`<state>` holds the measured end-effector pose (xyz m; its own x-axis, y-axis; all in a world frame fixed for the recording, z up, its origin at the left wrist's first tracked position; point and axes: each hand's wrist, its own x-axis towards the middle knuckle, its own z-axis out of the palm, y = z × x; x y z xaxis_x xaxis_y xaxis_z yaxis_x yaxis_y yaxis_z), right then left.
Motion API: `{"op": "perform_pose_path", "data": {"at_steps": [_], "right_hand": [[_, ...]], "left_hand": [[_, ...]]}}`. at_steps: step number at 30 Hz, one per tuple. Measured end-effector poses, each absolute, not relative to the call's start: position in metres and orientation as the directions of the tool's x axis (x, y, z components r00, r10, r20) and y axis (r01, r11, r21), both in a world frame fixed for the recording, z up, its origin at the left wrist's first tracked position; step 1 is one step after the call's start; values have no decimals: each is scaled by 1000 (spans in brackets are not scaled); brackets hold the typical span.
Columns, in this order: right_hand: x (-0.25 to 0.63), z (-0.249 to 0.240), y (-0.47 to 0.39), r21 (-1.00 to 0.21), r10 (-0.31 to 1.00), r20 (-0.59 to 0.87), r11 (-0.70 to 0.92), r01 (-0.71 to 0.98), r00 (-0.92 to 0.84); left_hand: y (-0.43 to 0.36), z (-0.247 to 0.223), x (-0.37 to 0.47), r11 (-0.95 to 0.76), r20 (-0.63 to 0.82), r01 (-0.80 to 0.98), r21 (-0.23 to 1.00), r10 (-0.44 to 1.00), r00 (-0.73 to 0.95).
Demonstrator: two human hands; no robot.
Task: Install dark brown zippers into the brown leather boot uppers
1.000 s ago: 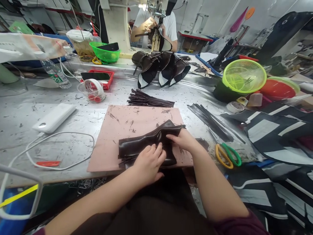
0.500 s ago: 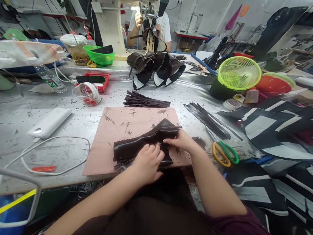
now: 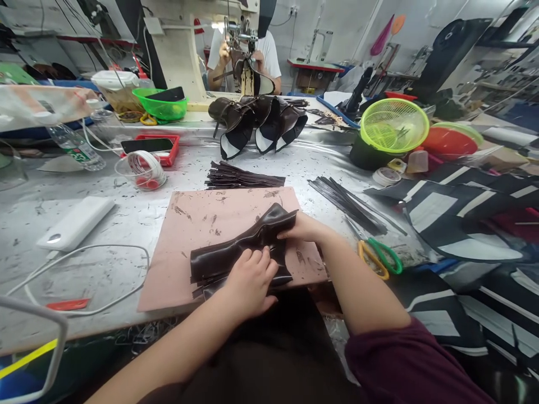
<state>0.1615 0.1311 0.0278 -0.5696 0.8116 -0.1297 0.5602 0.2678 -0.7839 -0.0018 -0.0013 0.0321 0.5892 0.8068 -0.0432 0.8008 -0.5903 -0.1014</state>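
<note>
A folded dark brown leather piece [image 3: 227, 249], shiny on the outside, lies across a pink board [image 3: 189, 219] at the table's front edge. My left hand [image 3: 251, 278] rests on its lower part with the fingers curled together and pressed into the leather. At the right end, my right hand [image 3: 304, 227] is closed round the raised edge, its fingers partly hidden behind the leather. Under the fold, the ragged ends of dark strips show at the lower left. Just beyond the board lies a bundle of dark zipper-like strips [image 3: 244, 175].
Scissors [image 3: 381, 258] with green and orange handles lie to the right, by more dark strips [image 3: 347, 205]. Sewn leather uppers [image 3: 263, 123] stand behind. A person [image 3: 244, 56] works at a sewing machine opposite. A white power bank [image 3: 76, 223] with a cable is at left.
My right hand has shifted slightly along the leather's right edge, and its thumb is now tucked closer to the fold. The whole view has swung a little to the right.
</note>
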Motion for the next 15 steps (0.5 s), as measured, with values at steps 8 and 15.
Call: {"op": "perform_pose_path", "data": {"at_steps": [8, 15], "right_hand": [[166, 15, 121, -612, 845, -6, 420, 671, -534], [174, 18, 116, -488, 831, 85, 515, 705, -549]], "left_hand": [[-1, 33, -3, -589, -29, 805, -77, 808, 589], [-12, 46, -31, -525, 85, 845, 98, 851, 519]]}}
